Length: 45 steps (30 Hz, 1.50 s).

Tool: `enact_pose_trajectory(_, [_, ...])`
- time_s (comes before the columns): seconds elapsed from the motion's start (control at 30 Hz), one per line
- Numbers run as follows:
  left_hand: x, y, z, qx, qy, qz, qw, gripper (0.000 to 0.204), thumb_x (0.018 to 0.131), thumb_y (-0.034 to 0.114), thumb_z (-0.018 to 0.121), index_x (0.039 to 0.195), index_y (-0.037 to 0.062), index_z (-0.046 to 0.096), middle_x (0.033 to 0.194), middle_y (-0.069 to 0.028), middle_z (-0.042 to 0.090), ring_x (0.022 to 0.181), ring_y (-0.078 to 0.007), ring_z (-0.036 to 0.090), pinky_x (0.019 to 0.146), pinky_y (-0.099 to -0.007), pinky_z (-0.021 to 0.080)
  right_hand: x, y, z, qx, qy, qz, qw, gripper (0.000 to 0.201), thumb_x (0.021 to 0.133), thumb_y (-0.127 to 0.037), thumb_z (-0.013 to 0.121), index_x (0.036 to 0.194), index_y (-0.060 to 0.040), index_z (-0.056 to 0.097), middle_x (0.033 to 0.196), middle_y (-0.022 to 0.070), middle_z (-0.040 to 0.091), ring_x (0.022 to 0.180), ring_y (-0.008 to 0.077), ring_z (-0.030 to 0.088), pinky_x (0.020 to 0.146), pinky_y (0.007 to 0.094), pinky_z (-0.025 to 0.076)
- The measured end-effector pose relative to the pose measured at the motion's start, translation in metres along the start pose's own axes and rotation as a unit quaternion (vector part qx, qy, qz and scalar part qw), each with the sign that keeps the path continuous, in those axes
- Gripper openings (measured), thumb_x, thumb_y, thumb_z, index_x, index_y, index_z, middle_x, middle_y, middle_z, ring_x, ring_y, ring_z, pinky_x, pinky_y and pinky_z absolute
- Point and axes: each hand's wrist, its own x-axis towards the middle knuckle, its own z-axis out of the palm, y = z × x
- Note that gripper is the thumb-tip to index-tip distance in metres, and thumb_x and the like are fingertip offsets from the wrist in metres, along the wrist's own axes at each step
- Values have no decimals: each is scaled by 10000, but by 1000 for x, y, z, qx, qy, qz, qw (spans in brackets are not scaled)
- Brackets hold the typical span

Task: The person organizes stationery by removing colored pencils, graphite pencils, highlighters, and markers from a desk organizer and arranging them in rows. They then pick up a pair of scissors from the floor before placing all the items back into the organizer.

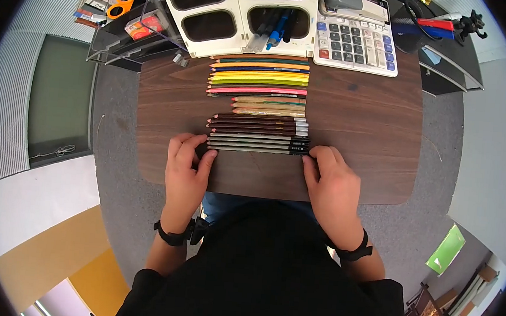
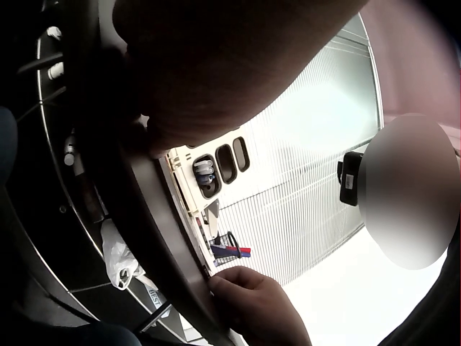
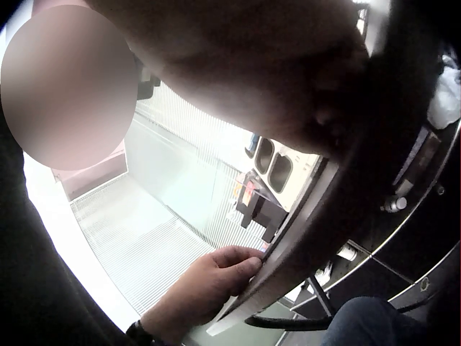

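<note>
A row of several grey pencils with black ends (image 1: pixel 254 144) lies at the near side of the row of pencils on the brown table in the head view. My left hand (image 1: pixel 188 163) rests at their pointed left ends, thumb and forefinger touching the tips. At the black right ends, the fingertips of my right hand (image 1: pixel 333 182) touch the nearest pencils. Just beyond lie several dark brown pencils (image 1: pixel 252 124) with silver ends. The left wrist view shows the right hand (image 2: pixel 252 299) at the table edge; the right wrist view shows the left hand (image 3: pixel 216 277) there.
Farther up lie shorter wood-coloured pencils (image 1: pixel 272 106) and a row of coloured pencils (image 1: pixel 259 78). A cream organiser with pens (image 1: pixel 217 45), a calculator (image 1: pixel 354 47) bearing a stapler (image 1: pixel 354 5), and a black pen holder (image 1: pixel 408 39) line the back. The table's rounded edge (image 1: pixel 256 195) is near my body.
</note>
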Motion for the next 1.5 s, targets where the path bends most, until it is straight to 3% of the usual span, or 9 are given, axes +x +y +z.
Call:
enact_pose_trajectory(0.27, [-1,6,1,-19,7,-42,999,336,852,25,750,1173,46,656,1115,-75,581,711,-131,517,657,-276,463,1,-2,1,-5,14,12,1000,312,871,-73,717,1159,-25,608,897,142,670,715,320,684,608,388,550])
enact_pose_trajectory(0.8, [-4,-1,-3,-58,9,0,998,355,888,98,732,1220,29,630,1189,-124,590,846,-218,601,736,-341,515,1,-6,-10,-10,-11,8,1000,334,886,-112,725,1185,-16,612,890,128,659,717,276,684,595,384,535])
enact_pose_trajectory(0.87, [1,-9,-2,-107,31,1,994,364,898,92,719,1242,24,618,1237,-132,592,934,-219,624,799,-342,522,4,-6,-17,217,-59,165,960,370,947,-121,690,1271,10,568,1071,135,682,937,230,703,760,362,565])
enact_pose_trajectory(0.93, [14,-18,-4,-223,81,15,971,401,944,86,668,1323,0,568,1406,-162,544,1238,-238,568,1019,-359,468,11,4,-13,310,2,138,941,399,986,-144,643,1326,29,524,1194,159,645,1084,240,648,892,373,529])
enact_pose_trajectory(0.97, [22,-23,-4,-345,60,-12,936,419,1021,125,577,1402,-33,500,1524,-173,455,1425,-260,418,1181,-381,331,15,9,-9,403,60,115,906,431,1024,-166,596,1380,47,481,1317,182,608,1230,251,594,1023,384,493])
enact_pose_trajectory(1.0, [33,-25,-3,-347,65,-10,936,419,1021,125,577,1402,-33,500,1524,-173,455,1425,-260,418,1181,-381,331,21,13,-5,402,60,110,907,431,1024,-166,596,1380,47,481,1317,182,608,1230,251,594,1023,384,493])
enact_pose_trajectory(1.1, [71,-25,2,-541,64,-58,837,504,1090,285,454,1461,-55,420,1544,-204,414,1467,-301,351,1241,-429,218,46,12,6,588,103,139,790,536,1080,-285,481,1465,74,376,1478,243,472,1403,319,441,1198,419,316])
enact_pose_trajectory(1.4, [103,-19,17,-596,15,-43,802,500,1094,282,439,1472,-43,403,1537,-200,418,1467,-295,349,1242,-411,218,90,7,27,567,71,133,810,490,1083,-337,480,1395,41,505,1421,196,549,1357,268,491,1173,379,343])
enact_pose_trajectory(1.5, [102,-17,19,-611,-2,-31,791,506,1095,291,433,1475,-40,396,1537,-191,420,1468,-287,347,1243,-403,215,94,2,31,540,54,119,832,538,1094,-315,446,1455,80,394,1553,220,383,1439,295,394,1216,402,294])
